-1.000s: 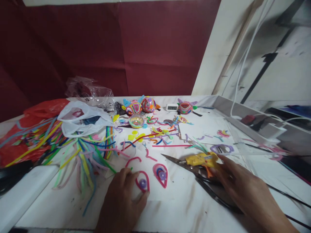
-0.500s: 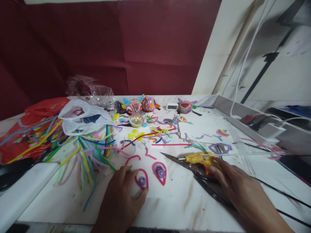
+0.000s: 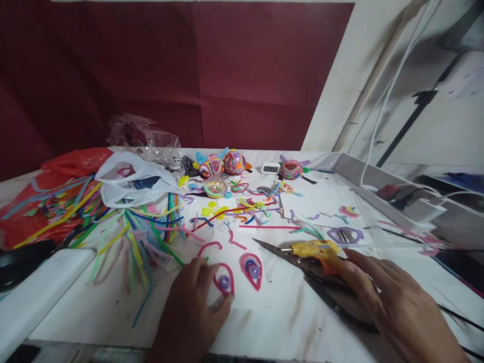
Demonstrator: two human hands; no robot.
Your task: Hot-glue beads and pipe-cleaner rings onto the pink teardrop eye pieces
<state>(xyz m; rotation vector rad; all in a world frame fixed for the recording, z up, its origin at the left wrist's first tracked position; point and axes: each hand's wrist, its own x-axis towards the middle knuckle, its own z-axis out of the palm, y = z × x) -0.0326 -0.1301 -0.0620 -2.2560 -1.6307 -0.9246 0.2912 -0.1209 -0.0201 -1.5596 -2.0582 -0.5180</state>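
Note:
My left hand [image 3: 196, 297] curls over the left pink teardrop outline [image 3: 232, 275], its thumb at the lower tip and fingers at the upper left edge. Inside that outline sits a round purple bead [image 3: 224, 282]. Just right, a second pink teardrop [image 3: 251, 270] has a blue ring and a purple bead within. My right hand [image 3: 389, 290] has its fingers around the back of a yellow glue gun [image 3: 312, 250] with an orange trigger; the handle is mostly hidden. Under the glue gun lie black-handled scissors [image 3: 280, 253], pointing left.
Fuzzy colourful stems [image 3: 132, 242] spread at left beside a white plastic bag [image 3: 132, 181] and a red bag [image 3: 71, 164]. Decorated balls [image 3: 234, 162], a clear dish [image 3: 215, 187] and a small digital clock [image 3: 270, 168] stand behind. A grey cable tray [image 3: 378, 184] runs along the right.
The view has shifted slightly. My right hand's thumb has slid back off the orange trigger, while the glue gun and scissors stay put. My left hand keeps its place on the pink teardrop.

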